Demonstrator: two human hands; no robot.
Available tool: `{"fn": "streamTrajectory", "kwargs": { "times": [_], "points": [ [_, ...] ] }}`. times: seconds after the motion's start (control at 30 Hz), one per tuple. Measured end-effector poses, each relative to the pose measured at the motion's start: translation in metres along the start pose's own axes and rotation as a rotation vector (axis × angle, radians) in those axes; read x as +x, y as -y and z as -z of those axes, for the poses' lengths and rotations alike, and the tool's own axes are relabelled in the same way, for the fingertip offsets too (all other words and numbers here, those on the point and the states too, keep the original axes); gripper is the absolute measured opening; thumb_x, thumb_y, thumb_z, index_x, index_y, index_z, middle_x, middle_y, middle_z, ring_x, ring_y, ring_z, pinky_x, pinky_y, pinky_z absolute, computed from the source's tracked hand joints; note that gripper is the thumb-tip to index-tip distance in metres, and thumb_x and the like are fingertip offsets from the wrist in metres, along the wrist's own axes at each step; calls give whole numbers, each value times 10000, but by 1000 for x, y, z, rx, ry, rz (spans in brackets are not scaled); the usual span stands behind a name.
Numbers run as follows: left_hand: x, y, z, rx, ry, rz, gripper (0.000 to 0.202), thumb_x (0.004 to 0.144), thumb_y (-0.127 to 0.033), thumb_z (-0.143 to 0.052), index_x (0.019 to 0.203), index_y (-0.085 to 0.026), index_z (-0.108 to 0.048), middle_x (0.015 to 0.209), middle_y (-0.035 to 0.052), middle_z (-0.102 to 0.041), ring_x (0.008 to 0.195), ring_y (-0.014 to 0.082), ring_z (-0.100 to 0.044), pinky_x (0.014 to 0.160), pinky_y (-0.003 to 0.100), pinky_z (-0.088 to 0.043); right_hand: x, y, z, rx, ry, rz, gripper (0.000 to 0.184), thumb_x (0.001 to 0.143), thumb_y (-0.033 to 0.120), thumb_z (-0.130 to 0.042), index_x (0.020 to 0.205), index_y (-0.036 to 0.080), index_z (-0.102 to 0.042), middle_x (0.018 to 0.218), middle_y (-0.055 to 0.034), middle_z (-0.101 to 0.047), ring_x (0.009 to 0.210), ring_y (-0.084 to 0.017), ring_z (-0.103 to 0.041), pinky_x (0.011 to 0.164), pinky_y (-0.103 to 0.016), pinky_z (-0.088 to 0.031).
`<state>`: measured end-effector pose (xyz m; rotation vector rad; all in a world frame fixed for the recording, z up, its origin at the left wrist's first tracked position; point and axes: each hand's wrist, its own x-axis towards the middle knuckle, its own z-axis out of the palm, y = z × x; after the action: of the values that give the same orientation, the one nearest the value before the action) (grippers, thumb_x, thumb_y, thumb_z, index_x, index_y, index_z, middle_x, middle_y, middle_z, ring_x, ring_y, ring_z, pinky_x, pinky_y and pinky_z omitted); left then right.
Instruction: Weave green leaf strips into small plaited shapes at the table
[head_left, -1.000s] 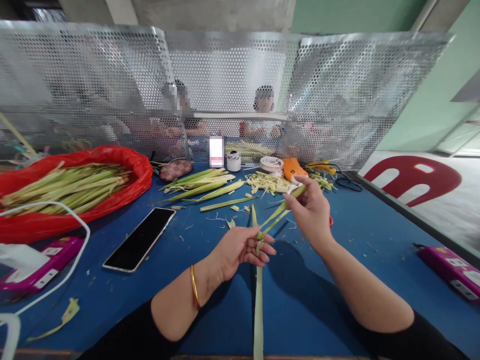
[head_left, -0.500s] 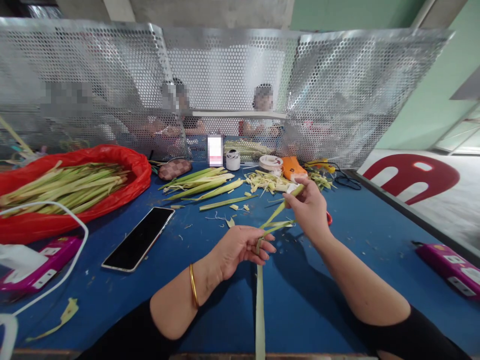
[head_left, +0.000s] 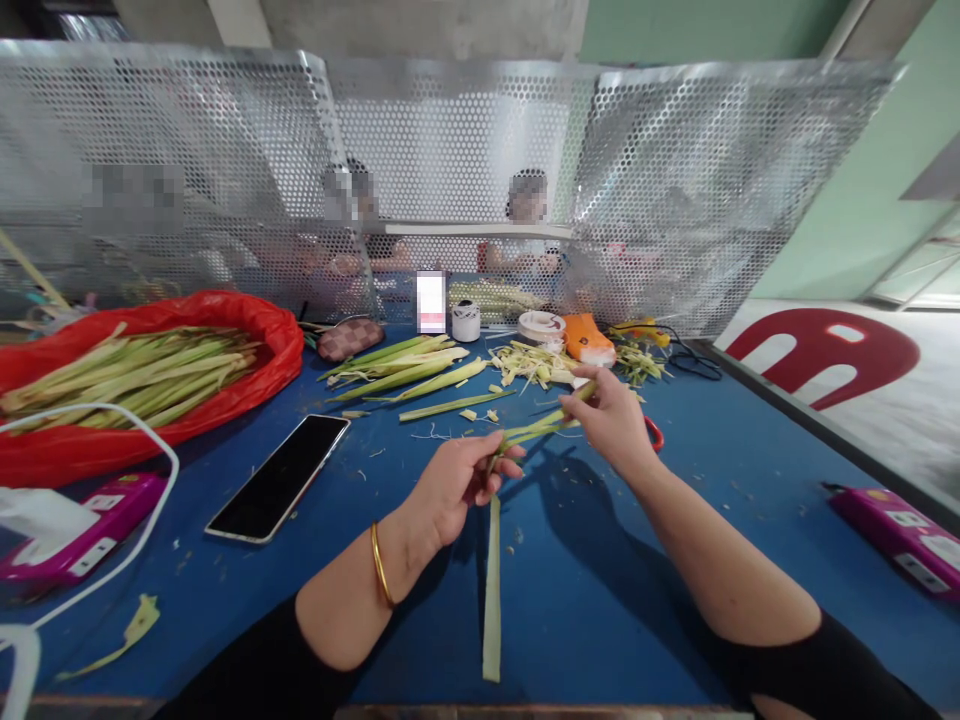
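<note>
black phone near a red bag of leaves, perforated metal screen, red chair

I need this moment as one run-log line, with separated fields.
left hand: pinches leaf strip | right hand: holds its far end | nearby: phone, red bag

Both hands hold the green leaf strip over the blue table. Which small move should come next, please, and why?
Probably the right hand should pull its end gently away, to tighten the fold. The left hand pinches the leaf strip at the bend, the strands between the hands look slightly slack, and the long tail trails toward the near edge of the table.
</note>
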<state>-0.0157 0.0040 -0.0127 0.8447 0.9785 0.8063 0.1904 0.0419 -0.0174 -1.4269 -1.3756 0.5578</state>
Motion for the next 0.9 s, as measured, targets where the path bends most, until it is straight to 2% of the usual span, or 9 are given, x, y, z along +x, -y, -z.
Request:
{"fn": "streamTrajectory", "kwargs": {
  "times": [0.17,0.3,0.37,0.5,0.57,0.63,0.7,0.83,0.9],
  "points": [
    [-8,-3,-4,126,179,62,273,719,-374,-685,669,-106,-671,498,3,-556,386,27,-371,379,176,-138,-1,-1,2,-364,265,-37,311,776,215,-601,1080,196,-536,634,34,-655,507,-155,-640,575,-276,-466],
    [-7,0,-4,124,138,2,250,739,-337,-622,599,-130,-614,440,-25,-493,362,29,-345,366,169,-165,-4,1,2,-479,356,0,254,752,189,-626,1002,209,-582,617,33,-641,492,-154,-604,558,-277,-432],
    [-4,1,-3,141,110,-14,254,762,-328,-591,608,-128,-619,446,-22,-494,366,33,-361,359,164,-191,-7,2,0,-527,375,35,209,711,178,-665,912,216,-624,654,2,-648,587,-190,-619,583,-291,-420],
    [-2,4,-3,205,119,-21,248,776,-329,-597,665,-114,-651,503,6,-559,379,42,-416,351,156,-247,-12,7,-5,-562,404,155,102,635,185,-746,704,204,-674,933,-88,-663,882,-267,-606,777,-353,-409],
    [-2,5,-3,215,127,-16,251,772,-340,-612,679,-111,-659,521,14,-578,378,42,-426,344,154,-259,-14,10,-8,-523,468,199,39,683,212,-716,661,203,-685,906,-78,-667,910,-258,-592,823,-351,-399],
    [-2,5,-4,219,130,-3,258,768,-351,-625,692,-108,-668,532,17,-590,378,42,-431,338,151,-266,-16,13,-9,-464,555,214,143,780,240,-614,668,203,-694,794,-44,-670,814,-208,-602,771,-315,-425],
    [-3,5,-4,228,127,8,268,768,-364,-637,706,-106,-678,543,20,-602,381,44,-442,338,149,-277,-19,18,-10,-292,646,169,231,840,279,-523,720,191,-700,734,-19,-665,721,-167,-597,696,-278,-445],
    [-4,5,-5,251,117,16,278,776,-375,-644,740,-105,-694,582,33,-637,393,50,-466,340,155,-296,-27,29,-9,234,715,9,241,812,367,-563,827,164,-692,767,-20,-671,739,-159,-600,723,-279,-458],
    [-4,6,-5,270,128,9,275,781,-372,-639,778,-105,-703,626,45,-663,411,57,-489,346,159,-313,-31,32,-10,305,687,-1,206,777,362,-614,791,166,-678,734,-15,-650,693,-149,-579,688,-278,-450]
  ]
}}
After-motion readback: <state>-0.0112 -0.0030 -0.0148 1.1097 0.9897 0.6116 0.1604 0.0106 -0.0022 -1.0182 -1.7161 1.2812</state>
